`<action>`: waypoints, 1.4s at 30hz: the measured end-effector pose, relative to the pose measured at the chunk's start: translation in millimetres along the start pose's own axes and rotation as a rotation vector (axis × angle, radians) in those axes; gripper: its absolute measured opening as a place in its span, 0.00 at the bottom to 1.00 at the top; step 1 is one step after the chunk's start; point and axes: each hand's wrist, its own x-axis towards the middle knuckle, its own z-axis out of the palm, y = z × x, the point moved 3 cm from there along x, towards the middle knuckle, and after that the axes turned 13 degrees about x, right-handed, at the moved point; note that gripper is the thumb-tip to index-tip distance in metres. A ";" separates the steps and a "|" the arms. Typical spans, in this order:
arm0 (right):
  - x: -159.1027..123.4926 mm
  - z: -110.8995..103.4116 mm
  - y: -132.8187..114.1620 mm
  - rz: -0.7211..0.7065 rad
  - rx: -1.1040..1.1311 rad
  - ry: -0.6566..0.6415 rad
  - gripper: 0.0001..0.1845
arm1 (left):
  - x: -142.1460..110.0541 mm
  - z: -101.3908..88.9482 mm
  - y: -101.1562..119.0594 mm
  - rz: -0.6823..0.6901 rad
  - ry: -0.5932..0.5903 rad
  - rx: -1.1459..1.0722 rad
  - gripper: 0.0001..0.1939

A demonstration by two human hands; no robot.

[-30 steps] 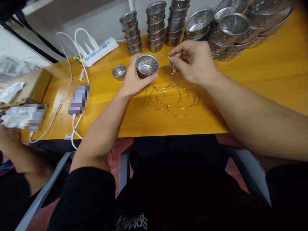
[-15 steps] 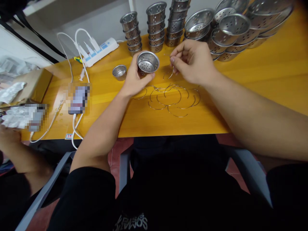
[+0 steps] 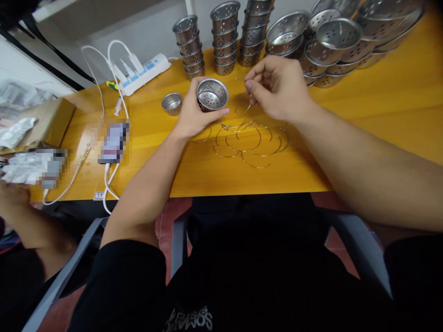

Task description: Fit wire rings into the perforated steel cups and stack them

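My left hand [image 3: 194, 115] is wrapped round a small perforated steel cup [image 3: 212, 94], held upright just above the yellow table [image 3: 363, 115]. My right hand [image 3: 277, 87] pinches a thin curved wire handle [image 3: 246, 102] right beside the cup's rim. Several more wire handles [image 3: 247, 143] lie loose on the table below both hands. Another small steel cup [image 3: 172, 103] stands alone to the left of the held one.
Stacks of perforated cups [image 3: 221, 39] and wider steel strainer bowls [image 3: 332, 41] line the table's far edge. A white power strip [image 3: 141, 74] with cables and a phone [image 3: 112, 143] lie at the left. Another person's arm [image 3: 24, 221] shows at lower left.
The cup was lifted and tilted slightly, then brought back down upright. My right hand with the wire stayed close to its rim.
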 end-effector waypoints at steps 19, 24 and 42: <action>-1.0 8.2 -27.4 0.052 -0.160 0.021 0.34 | -2.6 14.8 17.9 0.029 -0.076 0.013 0.62; -1.9 12.0 -31.1 0.063 -0.184 0.010 0.29 | -2.1 25.5 17.3 0.011 -0.033 0.026 0.55; -1.7 13.8 -34.0 0.044 -0.150 0.009 0.31 | -3.8 30.5 5.5 0.052 0.000 0.057 0.61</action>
